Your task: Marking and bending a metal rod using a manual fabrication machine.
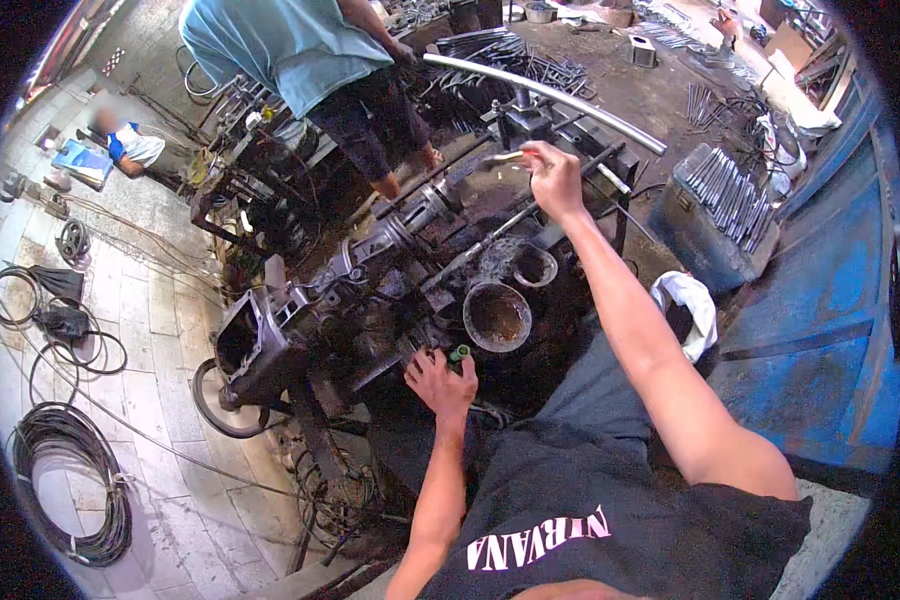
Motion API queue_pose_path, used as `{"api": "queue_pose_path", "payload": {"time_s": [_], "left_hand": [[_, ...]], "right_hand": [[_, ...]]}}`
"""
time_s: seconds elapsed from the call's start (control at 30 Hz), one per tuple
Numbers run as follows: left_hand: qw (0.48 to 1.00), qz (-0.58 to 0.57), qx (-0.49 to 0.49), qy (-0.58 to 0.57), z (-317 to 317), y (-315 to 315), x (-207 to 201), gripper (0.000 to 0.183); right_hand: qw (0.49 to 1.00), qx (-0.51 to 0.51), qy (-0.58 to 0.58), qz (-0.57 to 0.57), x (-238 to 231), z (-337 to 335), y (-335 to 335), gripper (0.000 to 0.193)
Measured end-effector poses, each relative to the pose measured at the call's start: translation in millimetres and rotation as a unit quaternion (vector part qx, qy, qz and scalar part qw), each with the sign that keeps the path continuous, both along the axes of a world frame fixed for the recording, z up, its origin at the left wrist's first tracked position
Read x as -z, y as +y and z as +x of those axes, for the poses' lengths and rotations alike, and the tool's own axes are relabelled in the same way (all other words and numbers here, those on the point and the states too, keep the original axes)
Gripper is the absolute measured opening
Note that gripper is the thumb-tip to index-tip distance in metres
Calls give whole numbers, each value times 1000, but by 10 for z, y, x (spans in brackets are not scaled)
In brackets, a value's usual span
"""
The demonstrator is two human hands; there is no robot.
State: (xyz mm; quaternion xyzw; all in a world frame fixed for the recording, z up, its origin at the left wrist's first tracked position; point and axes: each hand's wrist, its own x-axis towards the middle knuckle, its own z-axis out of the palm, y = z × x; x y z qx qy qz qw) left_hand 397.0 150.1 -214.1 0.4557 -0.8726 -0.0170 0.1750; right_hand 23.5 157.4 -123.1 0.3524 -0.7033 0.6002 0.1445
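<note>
Between the left hand (440, 382) and the right hand (553, 178), the larger round container (472, 300), the smaller container (553, 275) and the slanting metal rod (490, 242) obstruct the low passage, while above them the way is free.

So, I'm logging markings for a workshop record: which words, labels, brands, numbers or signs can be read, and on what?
Dark T-shirt: one line of large white capital letters on the front; wording not copied here.
Blue bundle at upper left: any print is too blurred to read.
No other readable text shows.
</note>
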Motion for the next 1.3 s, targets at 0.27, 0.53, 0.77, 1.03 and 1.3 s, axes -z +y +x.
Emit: {"api": "queue_pose_path", "payload": {"time_s": [0.27, 0.53, 0.77, 1.03, 1.3], "left_hand": [[1000, -16, -3, 6, 7, -43, 22, 53], [999, -35, 11, -1, 30, -35, 15, 48], [998, -53, 10, -21, -67, 36, 12, 53], [998, -54, 20, 2, -17, -6, 26, 48], [999, -40, 19, 3, 30, -36, -9, 51]], "right_hand": [[837, 134, -396, -352, 738, -208, 1638, 22], [858, 207, -422, -205, 1323, -639, 1861, 20], [943, 275, -178, 59, 1090, -928, 1224, 21], [937, 257, -73, 227, 544, -622, 1283, 22], [971, -154, -172, 62, 53, -980, 554, 80]]}}
